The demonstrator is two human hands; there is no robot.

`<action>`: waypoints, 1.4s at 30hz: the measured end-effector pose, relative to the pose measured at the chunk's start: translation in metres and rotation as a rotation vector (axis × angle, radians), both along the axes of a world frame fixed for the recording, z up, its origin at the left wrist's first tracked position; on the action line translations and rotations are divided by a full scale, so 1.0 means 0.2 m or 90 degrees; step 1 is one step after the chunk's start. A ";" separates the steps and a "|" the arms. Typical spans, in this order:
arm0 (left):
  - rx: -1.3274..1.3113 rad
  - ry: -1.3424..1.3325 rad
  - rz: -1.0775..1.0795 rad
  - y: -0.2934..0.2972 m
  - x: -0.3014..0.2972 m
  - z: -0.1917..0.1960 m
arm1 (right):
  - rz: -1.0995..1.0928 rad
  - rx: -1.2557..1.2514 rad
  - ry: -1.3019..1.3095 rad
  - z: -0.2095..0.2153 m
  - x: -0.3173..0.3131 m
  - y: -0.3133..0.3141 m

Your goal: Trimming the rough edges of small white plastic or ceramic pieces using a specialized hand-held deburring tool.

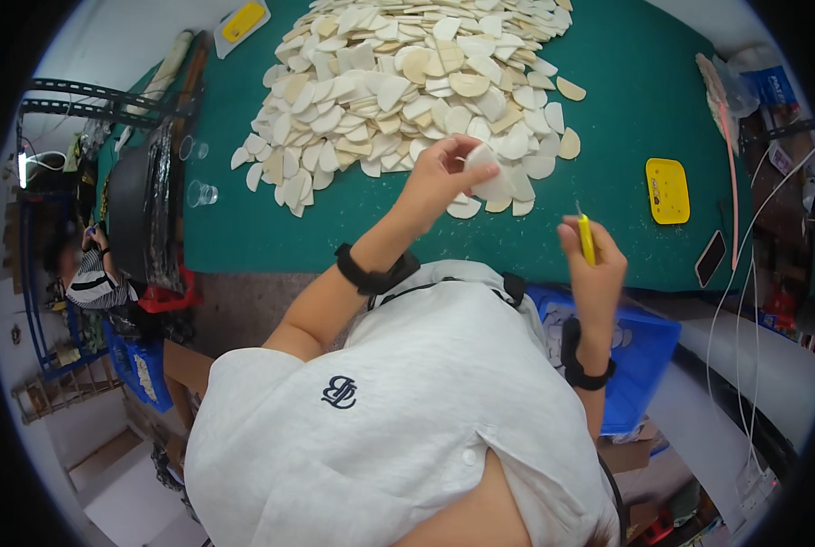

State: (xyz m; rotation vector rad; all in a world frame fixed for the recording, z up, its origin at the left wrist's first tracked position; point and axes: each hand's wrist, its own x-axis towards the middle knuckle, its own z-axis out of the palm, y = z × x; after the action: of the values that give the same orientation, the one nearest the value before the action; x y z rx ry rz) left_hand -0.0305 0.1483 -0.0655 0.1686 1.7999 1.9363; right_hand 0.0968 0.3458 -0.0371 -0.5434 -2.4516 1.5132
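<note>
The green-covered desk (271,228) is being largely taken up by a wide heap of pale, flat, rounded pieces (398,82), with a yellow tray (668,190) lying well apart to its right. One pale piece (482,162) is being pinched at the heap's near edge by the left hand (439,173). A thin yellow tool (587,237) is being gripped upright by the right hand (594,264), nearer the desk's front edge.
</note>
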 end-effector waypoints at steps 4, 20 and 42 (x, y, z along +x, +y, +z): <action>0.102 0.029 -0.060 0.03 0.12 0.30 | 0.031 -0.232 0.104 0.09 -0.10 -0.16; 0.299 -0.166 -0.249 0.00 0.21 0.47 | 0.232 -0.634 0.069 0.11 0.00 -0.12; 0.051 0.334 -0.114 0.00 0.27 0.48 | 0.152 0.126 0.228 0.43 0.06 -0.10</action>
State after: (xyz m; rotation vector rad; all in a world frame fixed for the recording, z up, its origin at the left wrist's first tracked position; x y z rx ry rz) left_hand 0.0239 0.1483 0.0296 0.9059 1.9323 1.9529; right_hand 0.1083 0.3266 0.0495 0.0577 -2.4010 1.2889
